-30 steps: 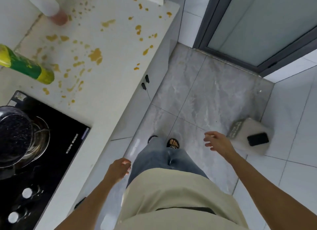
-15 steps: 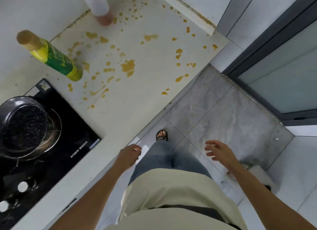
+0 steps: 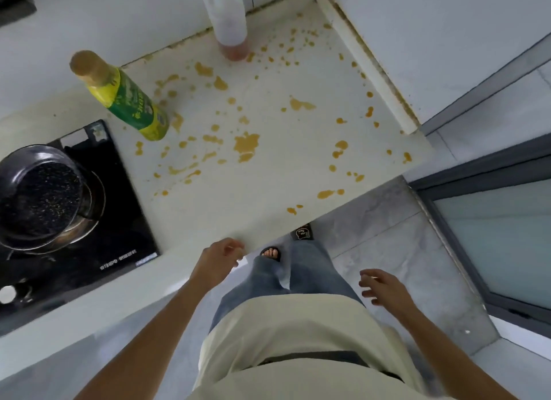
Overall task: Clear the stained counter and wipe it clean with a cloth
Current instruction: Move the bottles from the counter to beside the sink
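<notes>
The white counter is spattered with many orange-brown stains, the largest blotch near its middle. A green and yellow bottle with a tan cap stands on the left part of the stained area. A clear spray bottle with reddish liquid at its base stands at the back by the wall. My left hand hovers at the counter's front edge, fingers loosely curled, holding nothing. My right hand hangs over the floor to the right, fingers apart and empty. No cloth is in view.
A black cooktop lies at the left with a dark pan on a burner. A raised white ledge bounds the counter's right side. Grey floor tiles and a sliding glass door lie to the right.
The view has swung toward the counter, which now fills the upper frame. My left hand has risen to the counter's front edge. My right hand stays open at my side.
</notes>
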Action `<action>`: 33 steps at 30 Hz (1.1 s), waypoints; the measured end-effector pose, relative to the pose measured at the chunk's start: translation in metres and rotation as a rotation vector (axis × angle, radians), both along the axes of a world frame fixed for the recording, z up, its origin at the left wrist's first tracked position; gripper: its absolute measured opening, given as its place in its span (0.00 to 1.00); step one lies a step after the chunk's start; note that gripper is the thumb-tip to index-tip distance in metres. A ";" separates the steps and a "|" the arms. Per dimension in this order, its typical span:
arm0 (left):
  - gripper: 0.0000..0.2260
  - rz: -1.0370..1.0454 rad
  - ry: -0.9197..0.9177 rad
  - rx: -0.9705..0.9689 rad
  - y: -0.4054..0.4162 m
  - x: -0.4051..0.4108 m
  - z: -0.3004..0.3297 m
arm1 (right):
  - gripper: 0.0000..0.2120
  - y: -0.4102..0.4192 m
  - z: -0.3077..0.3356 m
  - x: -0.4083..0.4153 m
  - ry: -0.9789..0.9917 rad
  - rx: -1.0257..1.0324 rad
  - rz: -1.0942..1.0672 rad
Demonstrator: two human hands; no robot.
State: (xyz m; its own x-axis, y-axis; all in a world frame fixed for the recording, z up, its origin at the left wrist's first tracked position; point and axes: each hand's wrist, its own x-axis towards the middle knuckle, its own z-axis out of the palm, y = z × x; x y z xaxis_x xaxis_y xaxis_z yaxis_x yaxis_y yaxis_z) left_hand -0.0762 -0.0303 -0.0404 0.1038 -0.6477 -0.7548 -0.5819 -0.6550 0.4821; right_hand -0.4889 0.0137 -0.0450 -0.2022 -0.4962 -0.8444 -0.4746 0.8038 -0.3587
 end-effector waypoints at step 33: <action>0.42 0.966 -0.140 -0.642 -0.207 0.126 0.031 | 0.44 -0.495 0.027 0.286 -0.249 -0.779 0.315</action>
